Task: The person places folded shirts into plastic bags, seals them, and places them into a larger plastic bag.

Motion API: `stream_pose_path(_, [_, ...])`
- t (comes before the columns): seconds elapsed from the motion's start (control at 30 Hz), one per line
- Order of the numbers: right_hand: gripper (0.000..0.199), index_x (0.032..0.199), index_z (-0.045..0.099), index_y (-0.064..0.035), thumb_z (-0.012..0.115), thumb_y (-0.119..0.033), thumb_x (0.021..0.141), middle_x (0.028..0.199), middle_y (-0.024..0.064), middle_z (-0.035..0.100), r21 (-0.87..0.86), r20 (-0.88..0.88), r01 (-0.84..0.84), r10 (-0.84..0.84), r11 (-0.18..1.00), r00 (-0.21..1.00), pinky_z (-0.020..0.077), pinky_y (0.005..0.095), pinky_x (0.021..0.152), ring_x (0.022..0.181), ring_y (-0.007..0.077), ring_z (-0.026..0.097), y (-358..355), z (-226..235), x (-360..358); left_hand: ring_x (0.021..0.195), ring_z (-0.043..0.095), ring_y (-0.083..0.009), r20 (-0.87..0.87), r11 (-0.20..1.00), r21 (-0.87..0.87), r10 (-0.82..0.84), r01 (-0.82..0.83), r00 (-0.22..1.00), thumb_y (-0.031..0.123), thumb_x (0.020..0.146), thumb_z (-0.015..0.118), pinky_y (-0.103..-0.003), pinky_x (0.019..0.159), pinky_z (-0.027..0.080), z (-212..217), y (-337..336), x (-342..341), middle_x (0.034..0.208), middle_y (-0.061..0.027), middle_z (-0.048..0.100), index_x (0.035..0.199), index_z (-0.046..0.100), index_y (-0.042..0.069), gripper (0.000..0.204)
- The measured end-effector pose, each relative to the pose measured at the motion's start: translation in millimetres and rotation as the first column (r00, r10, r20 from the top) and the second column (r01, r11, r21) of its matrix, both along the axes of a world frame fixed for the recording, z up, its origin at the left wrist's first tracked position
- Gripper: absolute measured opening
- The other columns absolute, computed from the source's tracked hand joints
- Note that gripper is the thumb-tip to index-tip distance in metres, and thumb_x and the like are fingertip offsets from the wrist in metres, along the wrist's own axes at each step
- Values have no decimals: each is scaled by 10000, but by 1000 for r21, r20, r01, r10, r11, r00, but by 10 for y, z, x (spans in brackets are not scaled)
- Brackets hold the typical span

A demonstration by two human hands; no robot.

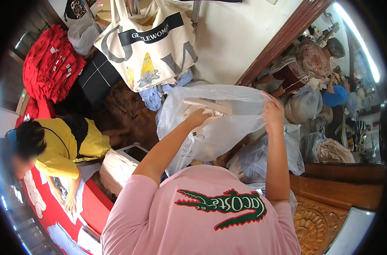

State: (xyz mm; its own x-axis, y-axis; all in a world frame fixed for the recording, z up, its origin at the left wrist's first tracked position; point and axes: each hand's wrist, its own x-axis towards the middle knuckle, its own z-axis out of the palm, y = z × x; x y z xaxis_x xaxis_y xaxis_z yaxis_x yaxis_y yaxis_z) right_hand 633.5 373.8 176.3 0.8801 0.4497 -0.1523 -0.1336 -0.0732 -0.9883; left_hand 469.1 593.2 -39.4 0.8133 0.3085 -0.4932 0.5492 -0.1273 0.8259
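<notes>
Crosswise, plastic bag (214,127) between both hands.

Cream tote bag (149,42) hanging by the wall, red garments (53,63) piled far left, a person in yellow (64,146) bent over red cloth (53,212).

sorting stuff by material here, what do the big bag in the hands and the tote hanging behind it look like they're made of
The big bag looks like thin clear plastic film: it is see-through, glossy and crumpled, with pale items showing inside. The left hand reaches into it and the right hand grips its rim. The tote bag looks like cream woven cloth, probably canvas: matte, opaque, with printed black lettering.
</notes>
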Motion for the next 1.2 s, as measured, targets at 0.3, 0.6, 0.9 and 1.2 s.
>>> stream_pose_path(0.3, [293, 1287, 716, -30, 632, -153, 1034, 697, -92, 485, 224, -113, 208, -187, 952, 976, 290, 229, 432, 528, 28, 388, -505, -328, 616, 1444, 439, -332, -78, 480, 860, 461, -174, 884, 288, 774, 835, -552, 1219, 277, 401, -351, -2133, 1570, -234, 421, 1572, 397, 74, 935])
stream_pose_path(0.6, [287, 1274, 713, -49, 623, -147, 1020, 665, -83, 425, 122, -198, 130, -105, 984, 975, 272, 233, 414, 507, 50, 381, 324, -164, 697, 1059, 705, -310, -55, 340, -806, 771, -484, 634, 207, 994, 578, -457, 921, 588, 185, -49, -2529, 1255, -164, 701, 1311, 591, -24, 392])
stream_pose_path(0.9, [390, 1429, 608, -7, 515, -115, 1066, 758, -59, 499, 472, 338, -511, 387, 718, 858, 422, 202, 602, 647, 57, 482, 1597, 1492, 1249, 961, 711, -154, 774, 955, 36, 161, -296, 613, 141, 1064, 538, -296, 906, 539, 3354, 789, -1034, 1036, -111, 776, 1111, 700, -56, 260])
stream_pose_path(1.2, [479, 1550, 465, -39, 505, -132, 1082, 1128, 82, 729, 373, 436, -593, 430, 713, 791, 501, 305, 1018, 1114, 179, 673, 2267, 1037, 1198, 885, 649, -95, 763, 803, -135, 458, -581, 457, 163, 1077, 581, -264, 861, 515, 3221, 700, -659, 980, -46, 744, 1075, 699, -21, 219])
